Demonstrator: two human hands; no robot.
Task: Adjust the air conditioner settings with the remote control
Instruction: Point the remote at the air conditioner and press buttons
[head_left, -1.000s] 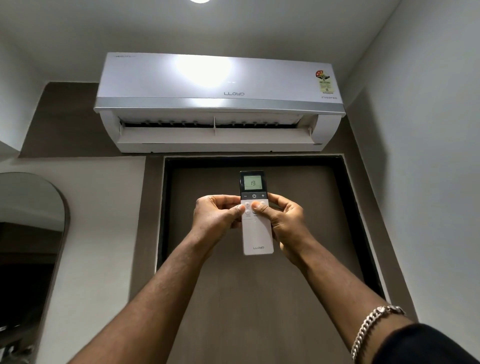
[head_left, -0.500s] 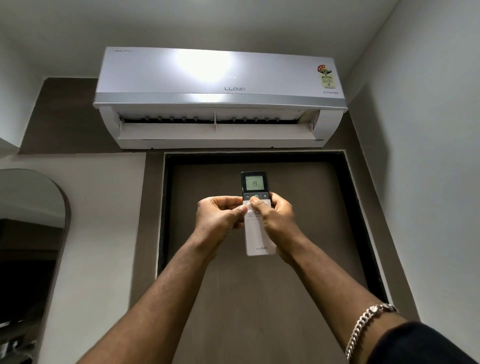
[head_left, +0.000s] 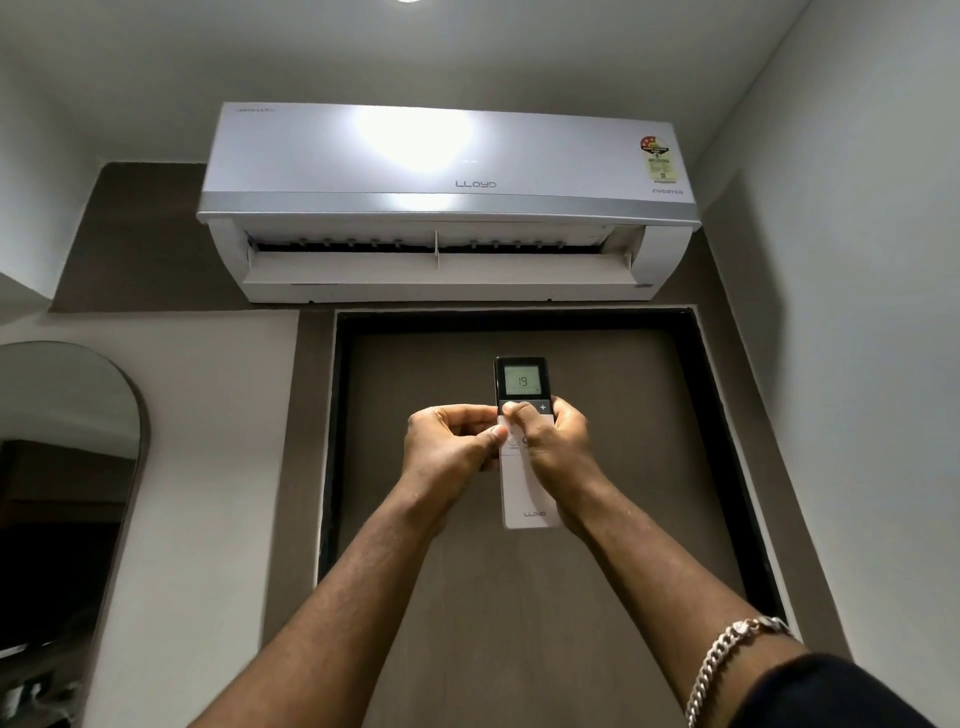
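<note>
In the middle of the frame, a little below centre, both hands hold up the white remote control (head_left: 525, 467) in front of a brown door (head_left: 519, 597). The left hand (head_left: 449, 449) grasps its left edge, thumb on the face. The right hand (head_left: 558, 441) wraps the right edge — its thumb lies on the dark button row under the small screen, which reads 19. Above the door, in the upper centre, hangs the white air conditioner (head_left: 447, 202) — its flap is open. A silver chain bracelet (head_left: 727, 660) circles the right wrist at the lower right.

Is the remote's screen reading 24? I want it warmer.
No, the remote control, held in both hands, shows 19 on its lit screen.
</note>
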